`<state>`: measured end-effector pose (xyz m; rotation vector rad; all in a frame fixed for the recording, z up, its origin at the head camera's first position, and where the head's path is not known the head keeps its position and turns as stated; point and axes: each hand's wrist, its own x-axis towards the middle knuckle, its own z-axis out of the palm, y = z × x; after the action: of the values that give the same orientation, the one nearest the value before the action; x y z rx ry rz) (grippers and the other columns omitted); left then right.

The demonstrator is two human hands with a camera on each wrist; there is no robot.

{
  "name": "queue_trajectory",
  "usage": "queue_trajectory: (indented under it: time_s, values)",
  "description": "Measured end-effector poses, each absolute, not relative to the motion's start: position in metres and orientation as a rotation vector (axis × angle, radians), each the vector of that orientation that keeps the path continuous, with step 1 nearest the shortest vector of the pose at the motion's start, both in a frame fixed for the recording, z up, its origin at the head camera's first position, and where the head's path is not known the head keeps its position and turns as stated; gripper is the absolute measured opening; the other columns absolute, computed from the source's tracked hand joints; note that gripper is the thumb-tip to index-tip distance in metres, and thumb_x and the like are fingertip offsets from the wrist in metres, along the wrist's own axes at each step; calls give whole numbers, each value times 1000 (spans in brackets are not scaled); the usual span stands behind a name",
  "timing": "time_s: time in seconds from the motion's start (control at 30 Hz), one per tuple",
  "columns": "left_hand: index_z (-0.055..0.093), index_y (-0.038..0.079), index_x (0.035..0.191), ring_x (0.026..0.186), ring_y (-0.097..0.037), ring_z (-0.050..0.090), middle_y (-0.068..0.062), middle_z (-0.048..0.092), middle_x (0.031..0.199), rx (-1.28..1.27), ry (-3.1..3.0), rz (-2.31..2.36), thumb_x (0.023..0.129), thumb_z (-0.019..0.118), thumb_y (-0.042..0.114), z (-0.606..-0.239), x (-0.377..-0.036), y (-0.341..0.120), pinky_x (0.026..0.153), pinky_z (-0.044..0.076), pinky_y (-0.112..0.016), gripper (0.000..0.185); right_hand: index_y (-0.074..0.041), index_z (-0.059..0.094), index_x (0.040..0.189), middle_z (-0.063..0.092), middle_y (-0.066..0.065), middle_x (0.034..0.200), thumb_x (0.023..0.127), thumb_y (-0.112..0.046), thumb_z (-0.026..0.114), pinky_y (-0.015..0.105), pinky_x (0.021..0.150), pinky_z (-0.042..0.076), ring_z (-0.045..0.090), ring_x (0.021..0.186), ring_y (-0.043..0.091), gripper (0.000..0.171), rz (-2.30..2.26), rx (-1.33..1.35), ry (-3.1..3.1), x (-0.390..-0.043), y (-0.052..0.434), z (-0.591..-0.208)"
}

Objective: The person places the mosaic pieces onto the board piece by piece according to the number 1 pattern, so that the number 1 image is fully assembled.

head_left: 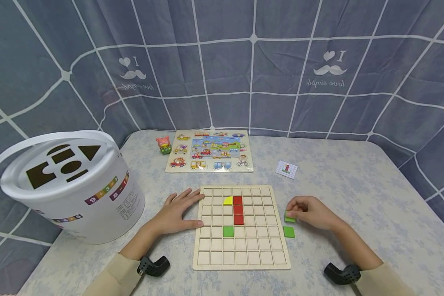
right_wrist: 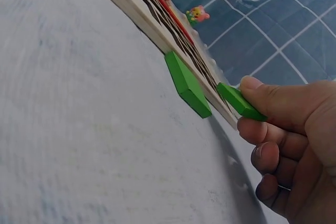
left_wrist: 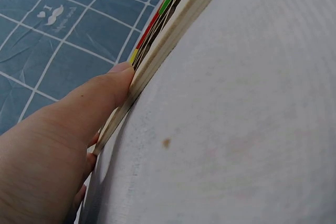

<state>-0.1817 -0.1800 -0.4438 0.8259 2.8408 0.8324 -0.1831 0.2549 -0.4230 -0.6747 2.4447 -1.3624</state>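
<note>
A wooden grid board (head_left: 259, 246) lies flat on the table. Three red square tiles (head_left: 238, 209) stand in a column in it, with a yellow rounded tile (head_left: 227, 200) left of the top one and a green square tile (head_left: 228, 231) lower left. My left hand (head_left: 175, 211) rests at the board's left side, fingers spread, thumb touching the edge. Right of the board, my right hand (head_left: 312, 211) pinches a green square tile (right_wrist: 239, 100) between thumb and forefinger. A second loose green tile (head_left: 289, 232) lies just below it, close to the board's right edge.
A white lidded bucket (head_left: 96, 205) with shape holes stands at left. Behind the board are a vehicle puzzle (head_left: 209, 151), a small pink-headed figurine (head_left: 164, 144) and a pattern card (head_left: 286, 169). A blue checked curtain (head_left: 222, 70) hangs behind the table.
</note>
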Motion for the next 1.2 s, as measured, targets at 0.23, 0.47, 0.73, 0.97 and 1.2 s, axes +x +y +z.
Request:
queue_trajectory:
  time_s: [0.23,0.47,0.73,0.97,1.2]
  values:
    - [44,21,148,146,-32,19,-4,34,156,823,2838,839,81,69,59,-444,-181,-180,110,6,-62,81,-1,67,95,59,3,77,93,-12,68,24,58,43,51,67,9,11,-1346,-682,2444,-182,246,-421]
    - [44,20,148,146,-32,20,-4,34,156,832,2837,832,81,69,58,-443,-181,-180,110,7,-62,81,-4,68,94,60,0,76,93,-15,68,24,58,44,51,66,8,11,-1325,-715,2442,-183,238,-424]
    - [45,20,148,146,-32,20,-5,35,156,829,2839,833,81,69,58,-442,-180,-179,110,7,-62,80,-4,68,94,61,1,75,93,-12,67,23,55,43,50,62,7,8,-1366,-789,2371,-184,229,-424]
    - [44,21,148,146,-31,20,-4,35,156,823,2844,829,81,69,58,-443,-181,-179,110,7,-62,80,0,67,95,59,1,73,93,-10,67,22,54,41,47,61,5,10,-1394,-839,2325,-183,216,-422]
    - [44,21,148,146,-31,20,-4,34,156,828,2841,837,82,69,58,-443,-181,-180,111,7,-61,80,-2,67,94,59,2,74,93,-13,68,23,56,44,50,63,7,11,-1370,-862,2311,-182,205,-421]
